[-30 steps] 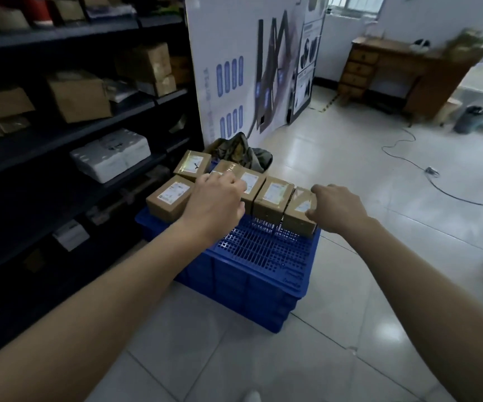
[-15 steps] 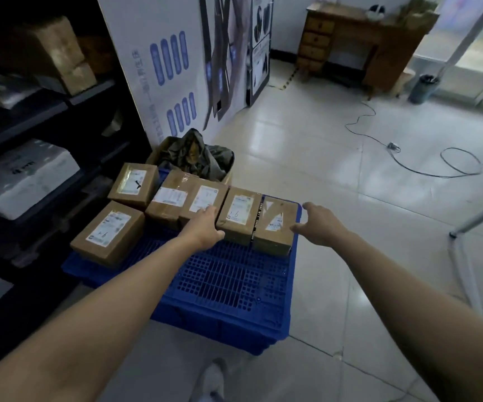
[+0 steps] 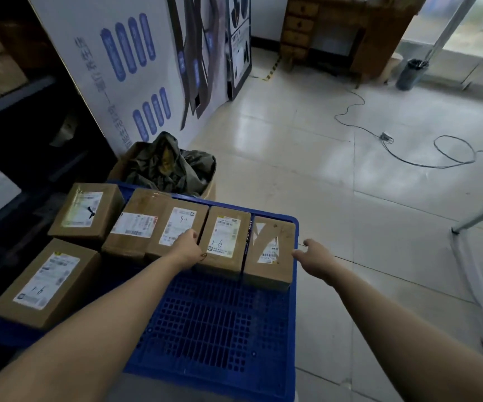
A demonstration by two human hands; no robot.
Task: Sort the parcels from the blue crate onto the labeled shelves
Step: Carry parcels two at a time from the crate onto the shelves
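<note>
Down on the pale tiled floor [image 3: 321, 184], in the head view, a blue crate [image 3: 214, 329] carries 6 brown cardboard parcels [image 3: 86, 213] on its lattice surface. 4 of them stand side by side in a row along the far edge, and 2 lie at the left side, each with a white label facing up. The left hand [image 3: 186, 249] rests at the near right corner of the parcel marked 9-1 [image 3: 176, 230]. Its fingers are bent and tucked into the gap beside the next parcel, so I cannot tell whether they grip. The right hand [image 3: 314, 255] is spread, thumb raised, with its fingertips touching the right side of the end parcel [image 3: 270, 250] at the crate's right rim. Dark shelves [image 3: 25, 92] holding blurred boxes fill the left edge. Just behind the crate a cardboard box [image 3: 124, 163] holds crumpled dark wrapping, and a white printed panel [image 3: 89, 68] leans behind it. Far across the room stand a wooden desk [image 3: 359, 33] and a dark bin [image 3: 411, 74]. A black cable [image 3: 386, 137] loops over the tiles, and a white stand [image 3: 472, 274] rises at the right.
</note>
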